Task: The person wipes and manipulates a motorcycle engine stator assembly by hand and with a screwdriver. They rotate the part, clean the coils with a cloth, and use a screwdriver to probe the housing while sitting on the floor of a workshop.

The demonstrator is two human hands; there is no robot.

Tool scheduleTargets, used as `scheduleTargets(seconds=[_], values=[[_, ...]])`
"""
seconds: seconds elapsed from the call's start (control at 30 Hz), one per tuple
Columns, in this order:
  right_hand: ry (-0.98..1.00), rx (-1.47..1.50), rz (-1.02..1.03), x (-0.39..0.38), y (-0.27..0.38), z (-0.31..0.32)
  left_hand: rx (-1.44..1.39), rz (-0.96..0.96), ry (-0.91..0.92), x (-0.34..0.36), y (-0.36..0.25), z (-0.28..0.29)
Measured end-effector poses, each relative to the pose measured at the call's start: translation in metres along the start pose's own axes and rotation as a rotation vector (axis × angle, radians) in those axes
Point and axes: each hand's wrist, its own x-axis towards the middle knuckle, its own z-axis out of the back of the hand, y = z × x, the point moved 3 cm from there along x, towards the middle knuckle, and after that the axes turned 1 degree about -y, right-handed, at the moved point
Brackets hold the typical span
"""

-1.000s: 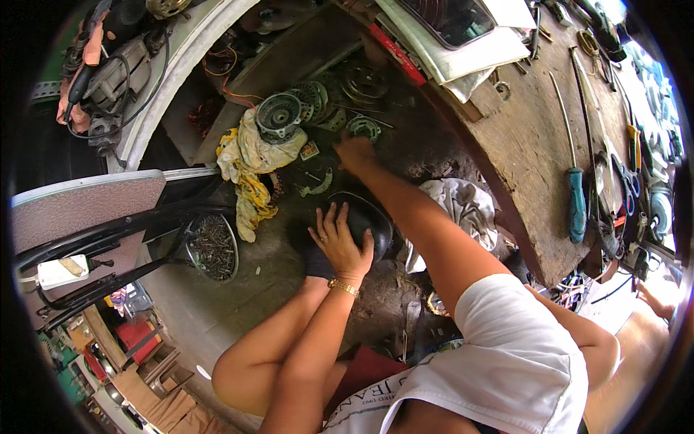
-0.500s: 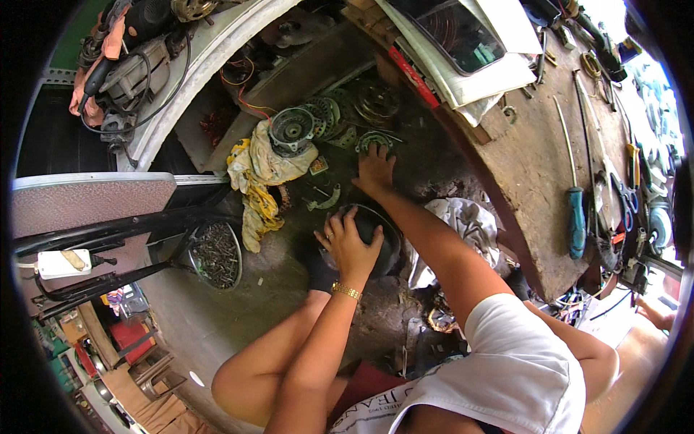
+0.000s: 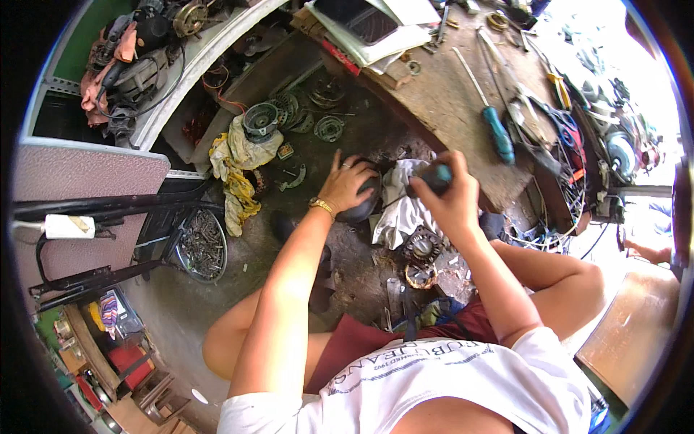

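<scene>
Farthest to the left of the fingers, a bowl of small metal parts (image 3: pixel 224 249) sits on the floor (image 3: pixel 195 318). Nearer, and ahead of the left fingers, a yellow and white cloth (image 3: pixel 230 184) lies in a heap with a round metal housing (image 3: pixel 260 119) on it. Between that cloth and the left fingers is a curved metal piece (image 3: pixel 293 179); beyond the fingertips lies a metal ring (image 3: pixel 329 129).

The left hand (image 3: pixel 345 189) lies over a dark round thing (image 3: pixel 359 208), fingers spread and bent; whether they grip it or only rest there cannot be told. This thing, which the work seems to centre on, is beneath the left fingers and to the left of the right ones.

A white cloth (image 3: pixel 397 217) lies between the hands, with a dark toothed part (image 3: pixel 423 247) just below it, toward the body. The right hand (image 3: pixel 459 199) has its fingers closed around a teal and dark handle (image 3: pixel 439 173), probably a screwdriver's. To their right, another screwdriver (image 3: pixel 497 134) rests on the wooden counter (image 3: pixel 434 90).

The step in hand looks like steadying the round thing while bringing the tool to it. The next move calls for a firm left hold and a well-aimed tip, kept away from the left fingers.
</scene>
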Motion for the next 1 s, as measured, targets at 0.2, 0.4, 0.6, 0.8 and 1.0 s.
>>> scheduleTargets(seconds=[0.2, 0.4, 0.6, 0.8, 1.0], values=[[-0.16, 0.766, -0.426, -0.111, -0.079, 0.079, -0.043, 0.423, -0.261, -0.038, -0.012, -0.016], [0.017, 1.104, -0.797, -0.202, -0.139, 0.045, -0.401, 1.098, -0.616, -0.104, -0.026, -0.048], [0.417, 0.095, -0.441, -0.212, -0.196, -0.017, -0.734, 1.283, -0.589, -0.119, -0.115, -0.102], [0.411, -0.351, -0.207, -0.196, -0.129, 0.0, -0.883, 1.266, -0.587, -0.116, -0.156, -0.111], [0.293, -0.37, -0.1, -0.203, -0.139, -0.001, -0.924, 1.2, -0.599, -0.102, -0.156, -0.1]])
